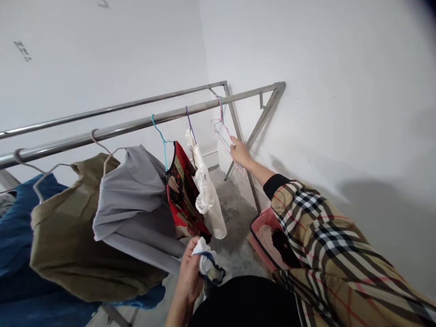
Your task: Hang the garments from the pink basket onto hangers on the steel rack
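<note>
My right hand (239, 152), in a plaid sleeve, reaches out to the far end of the metal clothes rail (143, 122) and closes on empty wire hangers (221, 129) hanging there. Low in front of me, my left hand (189, 274) is closed around a small white cloth with a dark blue edge (208, 265). On the rail hang a white lace garment (204, 186), a red patterned garment (182, 188), a grey garment (134, 204), an olive garment (78, 236) and a blue garment (17, 245).
A pink basket (262, 222) holding clothes stands on the concrete floor by my right arm. A second rail (112, 109) runs parallel behind the first. White walls meet in a corner just beyond the rack's crossed legs (245, 145).
</note>
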Demonstrator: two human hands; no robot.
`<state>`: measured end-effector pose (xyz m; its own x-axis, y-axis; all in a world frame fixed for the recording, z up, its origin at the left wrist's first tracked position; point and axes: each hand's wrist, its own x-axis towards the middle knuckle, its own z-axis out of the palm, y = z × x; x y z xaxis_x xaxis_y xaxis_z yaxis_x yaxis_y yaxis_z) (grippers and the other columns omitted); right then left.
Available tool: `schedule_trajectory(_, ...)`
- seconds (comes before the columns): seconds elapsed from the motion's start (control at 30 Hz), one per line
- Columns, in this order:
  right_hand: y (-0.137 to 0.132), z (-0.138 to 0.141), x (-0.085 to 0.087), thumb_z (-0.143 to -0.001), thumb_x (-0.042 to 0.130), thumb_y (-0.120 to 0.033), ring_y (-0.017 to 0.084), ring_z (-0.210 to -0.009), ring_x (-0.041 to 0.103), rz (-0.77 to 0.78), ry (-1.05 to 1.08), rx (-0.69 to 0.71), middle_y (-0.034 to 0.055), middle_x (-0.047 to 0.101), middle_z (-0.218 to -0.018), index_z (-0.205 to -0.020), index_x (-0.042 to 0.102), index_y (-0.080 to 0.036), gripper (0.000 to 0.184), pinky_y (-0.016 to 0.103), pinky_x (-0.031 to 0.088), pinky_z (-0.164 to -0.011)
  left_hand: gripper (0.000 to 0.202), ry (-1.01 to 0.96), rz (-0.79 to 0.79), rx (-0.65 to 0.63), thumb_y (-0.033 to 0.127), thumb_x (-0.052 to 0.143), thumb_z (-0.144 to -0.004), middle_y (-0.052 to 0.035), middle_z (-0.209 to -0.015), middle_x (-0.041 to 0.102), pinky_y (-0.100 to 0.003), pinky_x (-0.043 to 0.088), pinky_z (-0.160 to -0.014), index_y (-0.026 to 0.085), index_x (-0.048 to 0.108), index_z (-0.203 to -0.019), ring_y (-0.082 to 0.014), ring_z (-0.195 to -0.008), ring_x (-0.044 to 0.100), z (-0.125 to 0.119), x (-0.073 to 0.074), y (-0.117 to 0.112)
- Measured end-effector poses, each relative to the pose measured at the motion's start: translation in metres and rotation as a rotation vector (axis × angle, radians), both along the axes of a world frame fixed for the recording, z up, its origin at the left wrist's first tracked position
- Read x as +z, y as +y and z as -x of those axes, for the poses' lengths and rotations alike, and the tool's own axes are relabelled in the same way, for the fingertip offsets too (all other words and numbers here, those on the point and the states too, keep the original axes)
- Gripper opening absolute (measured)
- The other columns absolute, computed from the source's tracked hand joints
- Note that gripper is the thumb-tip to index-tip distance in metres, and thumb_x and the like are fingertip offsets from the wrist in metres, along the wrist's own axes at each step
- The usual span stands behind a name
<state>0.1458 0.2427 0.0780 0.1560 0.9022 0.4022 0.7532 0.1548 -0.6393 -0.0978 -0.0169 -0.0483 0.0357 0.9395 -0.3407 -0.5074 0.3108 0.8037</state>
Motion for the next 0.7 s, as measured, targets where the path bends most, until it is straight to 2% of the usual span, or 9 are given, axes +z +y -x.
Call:
schedule_trajectory(0.1,-0.001,-0.029,0.007,-0.089,0.034,-0.018,0.028,-0.110,0.061,-0.006,-0.095,-0.057,0.0107,0.066,-0.122,-0.139,0.048,-0.020,0.052,0.044,0.047,-0.096,0.043,-0.009,0.020,-0.002,0.033,0.084,-0.061,0.0068,-0.064,0.058,-0.017,0.040,-0.054,0.022,0.052,-0.088,-0.0076,-0.053,0.054,0.001,0.001,0.000)
schedule_trajectory(0.23,0.005,-0.073,0.022,-0.087,0.037,-0.017,0.028,-0.110,0.061,0.050,-0.139,-0.161,0.0102,0.067,-0.121,-0.133,0.055,-0.022,0.049,0.042,0.047,-0.094,0.043,-0.013,0.018,-0.028,0.032,0.085,-0.060,0.0046,-0.071,0.062,-0.017,0.040,-0.054,0.020,0.053,-0.086,-0.0088,-0.057,0.057,-0.001,0.004,0.002)
schedule_trajectory(0.4,0.016,-0.120,0.030,-0.086,0.042,-0.018,0.028,-0.107,0.062,0.050,-0.170,-0.323,0.0113,0.068,-0.118,-0.130,0.057,-0.023,0.047,0.038,0.049,-0.088,0.041,0.004,0.020,-0.040,0.034,0.085,-0.059,0.0067,-0.065,0.060,-0.015,0.038,-0.053,0.020,0.051,-0.079,-0.0068,-0.054,0.054,-0.007,0.008,0.002)
schedule_trajectory(0.53,0.015,-0.136,0.032,-0.086,0.041,-0.019,0.030,-0.102,0.064,0.076,-0.233,-0.397,0.0136,0.069,-0.112,-0.125,0.061,-0.023,0.044,0.040,0.049,-0.084,0.041,0.031,0.015,-0.062,0.038,0.083,-0.061,0.0066,-0.063,0.061,-0.016,0.037,-0.050,0.021,0.050,-0.078,-0.0067,-0.050,0.053,-0.014,0.011,0.000)
schedule_trajectory(0.7,0.009,-0.137,0.033,-0.085,0.039,-0.014,0.029,-0.101,0.062,0.035,-0.315,-0.409,0.0153,0.069,-0.100,-0.113,0.066,-0.017,0.039,0.041,0.047,-0.087,0.041,0.025,0.032,-0.057,0.039,0.082,-0.063,0.0088,-0.055,0.054,-0.015,0.035,-0.047,0.022,0.049,-0.081,-0.0053,-0.045,0.049,-0.021,0.010,-0.002)
